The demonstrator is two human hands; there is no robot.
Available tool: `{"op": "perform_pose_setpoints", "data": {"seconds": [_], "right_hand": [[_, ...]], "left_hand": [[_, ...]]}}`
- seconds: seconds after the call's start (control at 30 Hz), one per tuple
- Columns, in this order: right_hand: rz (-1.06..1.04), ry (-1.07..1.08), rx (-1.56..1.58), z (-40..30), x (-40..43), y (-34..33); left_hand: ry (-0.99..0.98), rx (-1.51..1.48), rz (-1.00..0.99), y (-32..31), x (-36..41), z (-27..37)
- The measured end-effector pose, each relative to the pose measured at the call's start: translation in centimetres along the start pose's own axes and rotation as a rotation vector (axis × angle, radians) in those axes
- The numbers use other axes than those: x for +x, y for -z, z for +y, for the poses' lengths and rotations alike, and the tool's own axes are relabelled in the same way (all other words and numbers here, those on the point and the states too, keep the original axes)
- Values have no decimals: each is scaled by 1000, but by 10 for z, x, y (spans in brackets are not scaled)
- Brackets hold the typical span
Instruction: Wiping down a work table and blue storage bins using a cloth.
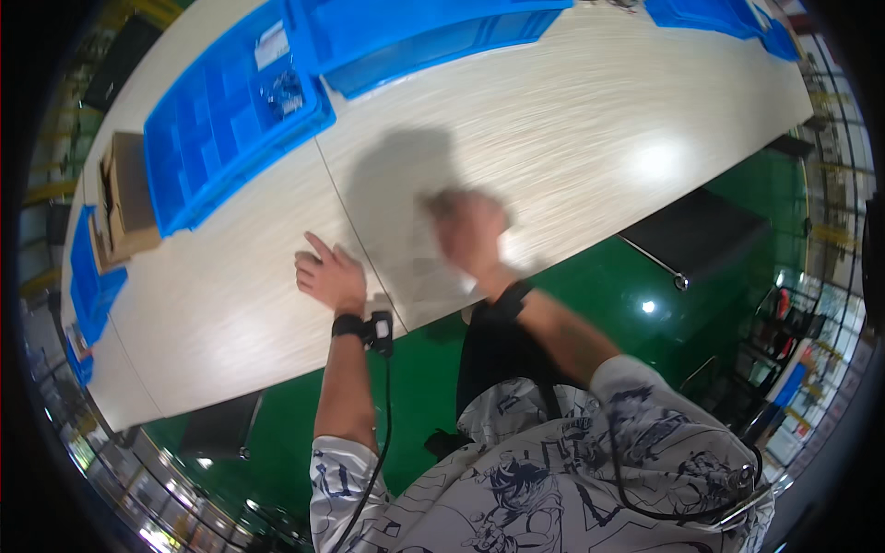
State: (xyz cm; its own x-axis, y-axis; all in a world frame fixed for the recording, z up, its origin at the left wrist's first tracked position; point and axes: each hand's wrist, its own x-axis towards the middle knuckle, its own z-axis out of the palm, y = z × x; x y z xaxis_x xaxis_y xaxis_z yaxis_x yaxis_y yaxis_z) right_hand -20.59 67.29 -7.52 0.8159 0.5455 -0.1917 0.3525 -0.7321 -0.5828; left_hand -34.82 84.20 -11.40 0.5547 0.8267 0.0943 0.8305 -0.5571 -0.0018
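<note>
My left hand [332, 276] rests on or just above the pale wood-grain table [242, 311], fingers apart, with nothing in it. A black strap with a small device and cable circles that wrist. To its right, my right hand [473, 231] is over the table and blurred; something dark shows at its fingers, but I cannot tell whether it holds an object. A dark strap is on this wrist too. Beyond my left hand stands a blue plastic divided tray [200, 138], holding a clear plastic bag of small parts [282, 95] and a white packet [272, 45].
An open cardboard box [131, 200] and a blue bin [90, 276] stand at the far left. More blue bins [442, 55] line the back edge, one at the back right [705, 14]. Black chairs [691, 231] stand along the near edge on a green floor.
</note>
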Motion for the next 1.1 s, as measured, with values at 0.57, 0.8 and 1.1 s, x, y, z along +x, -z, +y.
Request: {"op": "perform_pose_setpoints", "data": {"seconds": [0.57,0.8,1.1], "right_hand": [[627,-220,-521,183,16,115],[561,-448,-648,207,120,111],[454,334,-403,-25,120,-36]], "left_hand": [[-253,-282,108,-1,6,-53],[-201,-333,66,13,2,-60],[-237,-317,69,12,6,-53]]}}
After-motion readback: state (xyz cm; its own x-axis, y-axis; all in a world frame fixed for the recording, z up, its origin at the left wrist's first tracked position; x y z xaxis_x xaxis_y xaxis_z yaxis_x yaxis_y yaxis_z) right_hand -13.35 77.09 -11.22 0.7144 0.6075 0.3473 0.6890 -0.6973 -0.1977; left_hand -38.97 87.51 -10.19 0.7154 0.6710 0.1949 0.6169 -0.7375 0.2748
